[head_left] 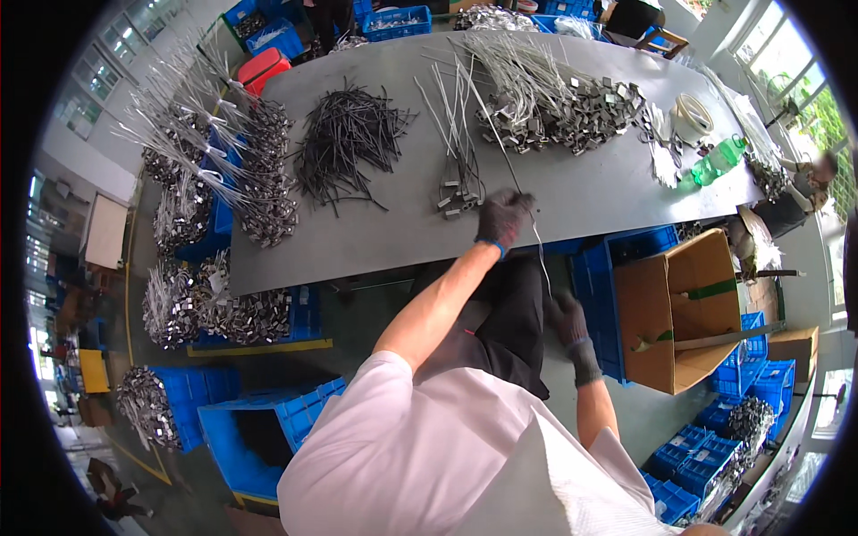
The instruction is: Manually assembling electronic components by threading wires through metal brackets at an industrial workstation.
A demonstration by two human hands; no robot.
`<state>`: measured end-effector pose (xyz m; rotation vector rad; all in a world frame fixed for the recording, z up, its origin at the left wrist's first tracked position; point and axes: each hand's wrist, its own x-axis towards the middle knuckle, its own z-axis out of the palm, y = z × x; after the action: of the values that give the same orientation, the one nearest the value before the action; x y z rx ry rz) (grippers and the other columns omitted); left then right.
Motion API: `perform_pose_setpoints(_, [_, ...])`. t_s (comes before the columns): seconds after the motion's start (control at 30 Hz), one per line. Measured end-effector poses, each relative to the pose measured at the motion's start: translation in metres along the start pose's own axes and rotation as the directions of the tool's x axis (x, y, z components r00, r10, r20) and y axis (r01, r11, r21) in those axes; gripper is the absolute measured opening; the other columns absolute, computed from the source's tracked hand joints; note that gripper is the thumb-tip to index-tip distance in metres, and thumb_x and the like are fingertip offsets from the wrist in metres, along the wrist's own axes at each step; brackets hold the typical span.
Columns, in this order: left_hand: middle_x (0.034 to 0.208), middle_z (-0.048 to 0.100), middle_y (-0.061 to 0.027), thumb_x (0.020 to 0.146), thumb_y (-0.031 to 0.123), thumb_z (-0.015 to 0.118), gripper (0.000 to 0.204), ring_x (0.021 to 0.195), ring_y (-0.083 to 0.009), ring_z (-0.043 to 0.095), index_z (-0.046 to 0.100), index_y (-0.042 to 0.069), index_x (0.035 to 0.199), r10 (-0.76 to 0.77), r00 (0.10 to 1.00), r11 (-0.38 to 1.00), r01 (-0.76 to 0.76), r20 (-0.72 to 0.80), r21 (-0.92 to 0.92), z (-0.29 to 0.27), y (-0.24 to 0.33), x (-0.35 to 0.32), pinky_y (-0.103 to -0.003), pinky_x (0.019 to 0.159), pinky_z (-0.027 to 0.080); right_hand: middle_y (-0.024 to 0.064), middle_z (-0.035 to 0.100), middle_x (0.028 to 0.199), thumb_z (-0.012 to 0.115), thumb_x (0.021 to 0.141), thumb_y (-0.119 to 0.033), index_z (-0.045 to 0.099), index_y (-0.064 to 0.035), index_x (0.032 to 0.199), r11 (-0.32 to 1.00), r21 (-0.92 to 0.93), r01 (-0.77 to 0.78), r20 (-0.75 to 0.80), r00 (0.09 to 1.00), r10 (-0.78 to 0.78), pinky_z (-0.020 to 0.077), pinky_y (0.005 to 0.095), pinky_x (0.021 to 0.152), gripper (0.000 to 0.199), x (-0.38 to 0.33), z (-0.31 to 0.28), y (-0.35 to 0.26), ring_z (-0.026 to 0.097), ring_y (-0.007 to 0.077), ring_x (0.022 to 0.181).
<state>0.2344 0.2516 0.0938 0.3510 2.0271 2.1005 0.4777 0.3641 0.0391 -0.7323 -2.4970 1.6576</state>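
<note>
My left hand [503, 217], in a dark glove, is at the near edge of the grey table [375, 228] and grips a long thin silvery tie [539, 246]. The tie runs from the tabletop through this hand and hangs down over the table edge. My right hand [572, 329], also gloved, is below the table edge, just under the tie's lower end; I cannot tell if it grips it. A small bundle of silvery ties with metal heads [458, 179] lies just left of my left hand. Black ties [344, 143] are heaped further left.
A large heap of silvery ties with metal heads [559, 112] lies at the table's far side, beside a white tape roll [693, 114] and a green bottle [719, 159]. An open cardboard box [684, 308] and blue crates [617, 295] stand to my right. Another person [800, 188] sits far right.
</note>
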Motion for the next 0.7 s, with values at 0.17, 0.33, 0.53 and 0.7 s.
perform_pose_setpoints(0.17, [0.080, 0.072, -0.0042, 0.092, 0.026, 0.074, 0.027, 0.074, -0.0088, 0.060, 0.073, -0.001, 0.094, -0.065, 0.982, 0.996, 0.053, 0.176, 0.074, 0.012, -0.017, -0.048, -0.028, 0.068, 0.050, 0.0103, 0.072, 0.096, 0.059, 0.101, -0.034, 0.061, -0.0006, 0.122, 0.895, 0.442, 0.055, -0.180, 0.983, 0.029, 0.0553, 0.0338, 0.070, 0.040, 0.095, 0.029, -0.035, 0.069, 0.0220, 0.081])
perform_pose_setpoints(0.33, [0.074, 0.070, -0.0148, 0.089, 0.023, 0.073, 0.024, 0.067, -0.0193, 0.065, 0.070, -0.001, 0.087, 0.041, 0.999, 0.996, -0.043, 0.022, 0.073, -0.003, -0.044, -0.040, -0.037, 0.064, 0.051, 0.0162, 0.071, 0.109, 0.051, 0.105, -0.042, 0.059, 0.0033, 0.125, 0.952, 0.266, 0.154, -0.260, 0.962, -0.082, 0.0555, 0.0361, 0.085, 0.050, 0.139, 0.071, -0.058, 0.069, 0.0245, 0.099])
perform_pose_setpoints(0.53, [0.078, 0.069, -0.0200, 0.089, 0.027, 0.070, 0.029, 0.071, -0.0259, 0.069, 0.070, -0.002, 0.089, -0.055, 0.992, 0.976, 0.029, 0.115, 0.214, -0.053, -0.037, 0.017, -0.038, 0.066, 0.053, 0.0146, 0.071, 0.096, 0.049, 0.103, -0.048, 0.062, 0.0021, 0.118, 0.940, 0.292, 0.175, -0.104, 0.983, -0.151, 0.0556, 0.0363, 0.071, 0.054, 0.184, 0.081, -0.079, 0.070, 0.0242, 0.082])
perform_pose_setpoints(0.7, [0.082, 0.070, -0.0226, 0.090, 0.041, 0.060, 0.042, 0.080, -0.0301, 0.072, 0.072, 0.001, 0.090, -0.095, 0.992, 0.817, 0.030, 0.083, 0.576, -0.109, -0.056, 0.085, -0.043, 0.072, 0.054, 0.0216, 0.073, 0.095, 0.056, 0.098, -0.036, 0.053, -0.0067, 0.138, 0.874, -0.420, 0.243, -0.226, 0.905, -0.360, 0.0544, 0.0463, 0.072, 0.049, 0.288, 0.042, -0.068, 0.070, 0.0383, 0.079])
